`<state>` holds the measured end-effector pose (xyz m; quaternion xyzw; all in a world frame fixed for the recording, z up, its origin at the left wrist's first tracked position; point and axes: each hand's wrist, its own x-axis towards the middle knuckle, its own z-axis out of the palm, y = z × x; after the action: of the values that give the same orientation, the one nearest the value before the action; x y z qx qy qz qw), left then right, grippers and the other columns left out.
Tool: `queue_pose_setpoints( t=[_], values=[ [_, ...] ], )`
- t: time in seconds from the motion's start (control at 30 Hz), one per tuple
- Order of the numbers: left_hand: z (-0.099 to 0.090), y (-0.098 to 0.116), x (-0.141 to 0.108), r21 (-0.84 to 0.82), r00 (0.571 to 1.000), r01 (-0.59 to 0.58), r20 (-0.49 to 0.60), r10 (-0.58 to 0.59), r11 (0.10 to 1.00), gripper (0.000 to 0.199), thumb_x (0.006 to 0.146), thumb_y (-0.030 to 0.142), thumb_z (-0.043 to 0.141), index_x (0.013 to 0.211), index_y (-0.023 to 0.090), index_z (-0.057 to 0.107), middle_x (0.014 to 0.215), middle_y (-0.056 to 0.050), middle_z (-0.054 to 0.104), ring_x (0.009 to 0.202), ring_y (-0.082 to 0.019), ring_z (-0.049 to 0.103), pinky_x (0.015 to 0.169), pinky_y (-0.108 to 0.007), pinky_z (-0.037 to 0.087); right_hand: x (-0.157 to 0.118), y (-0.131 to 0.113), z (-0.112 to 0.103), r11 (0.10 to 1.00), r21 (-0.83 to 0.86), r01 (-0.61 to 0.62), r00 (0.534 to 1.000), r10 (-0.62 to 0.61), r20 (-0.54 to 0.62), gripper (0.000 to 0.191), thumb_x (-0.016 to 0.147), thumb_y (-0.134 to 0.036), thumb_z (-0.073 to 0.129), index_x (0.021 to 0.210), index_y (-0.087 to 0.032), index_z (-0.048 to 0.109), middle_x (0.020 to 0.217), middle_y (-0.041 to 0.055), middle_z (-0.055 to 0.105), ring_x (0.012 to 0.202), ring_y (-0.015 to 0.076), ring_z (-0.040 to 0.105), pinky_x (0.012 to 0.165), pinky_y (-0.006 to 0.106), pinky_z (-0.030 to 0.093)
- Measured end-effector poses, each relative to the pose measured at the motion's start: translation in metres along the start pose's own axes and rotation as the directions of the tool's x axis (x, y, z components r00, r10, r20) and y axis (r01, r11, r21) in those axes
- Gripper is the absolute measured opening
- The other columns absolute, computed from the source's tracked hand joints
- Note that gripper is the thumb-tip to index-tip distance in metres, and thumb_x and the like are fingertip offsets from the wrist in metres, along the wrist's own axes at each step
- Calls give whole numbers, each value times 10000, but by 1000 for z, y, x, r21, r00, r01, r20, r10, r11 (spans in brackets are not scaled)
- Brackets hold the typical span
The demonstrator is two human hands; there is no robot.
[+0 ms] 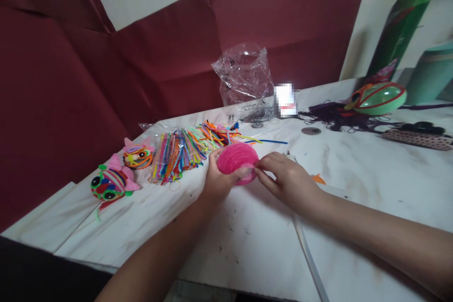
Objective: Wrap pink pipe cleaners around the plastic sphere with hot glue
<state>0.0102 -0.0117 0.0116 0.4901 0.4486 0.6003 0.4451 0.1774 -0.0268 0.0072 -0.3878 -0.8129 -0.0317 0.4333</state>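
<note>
One pink ridged ball (236,156), centre of frame; left hand (217,181) wraps thumb and fingers round it, likely to steady it. Right hand (292,179) has fingertips pressed together at its right edge; can't tell what's pinched, if anything. Coloured fuzzy sticks (180,151) left of centre, probably kept within reach. Ball partly hidden by left thumb; white item (284,96) pixelated; teal bin (430,75) cut off, far right.

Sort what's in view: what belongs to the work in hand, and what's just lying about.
In the work:
- pink ball, in the left hand, right hand at its edge
- probably the pipe cleaners

Apparently just lying about:
- fish toys
- clear bag
- purple yarn
- dotted pouch
</note>
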Motion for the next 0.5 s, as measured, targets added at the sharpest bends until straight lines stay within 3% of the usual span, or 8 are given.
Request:
queue_pose_setpoints(
  t=[0.1, 0.3, 0.5],
  values=[
    [0, 0, 0, -41, 1000, 14, -1, -14, 999, 833, 466, 305, 860, 1179, 205, 441, 1075, -86, 624, 960, -237, 623, 863, -389, 486, -2, -1, 0, 998, 12, -54, 998, 54, -30, 183, 900, -216, 446, 901, -134, 610, 782, 110, 661, 684, 213, 621, 619, 330, 494],
    [-2, -10, 4, -61, 1000, -13, -24, 11, 998, 869, 469, 315, 866, 1200, 223, 405, 1064, -67, 611, 944, -217, 617, 849, -369, 491, 0, -4, -1, 999, 4, -37, 999, 38, -28, 200, 871, -199, 449, 718, -168, 575, 657, 66, 602, 614, 191, 575, 556, 292, 446],
    [-2, -9, 1, -35, 1000, -26, -6, 26, 999, 883, 457, 279, 872, 1195, 233, 389, 1104, -67, 581, 976, -225, 609, 838, -348, 495, 2, -4, 1, 990, 60, -128, 992, 127, 11, 196, 842, -206, 454, 664, -187, 534, 614, 31, 577, 547, 153, 534, 511, 255, 396]
  ],
)
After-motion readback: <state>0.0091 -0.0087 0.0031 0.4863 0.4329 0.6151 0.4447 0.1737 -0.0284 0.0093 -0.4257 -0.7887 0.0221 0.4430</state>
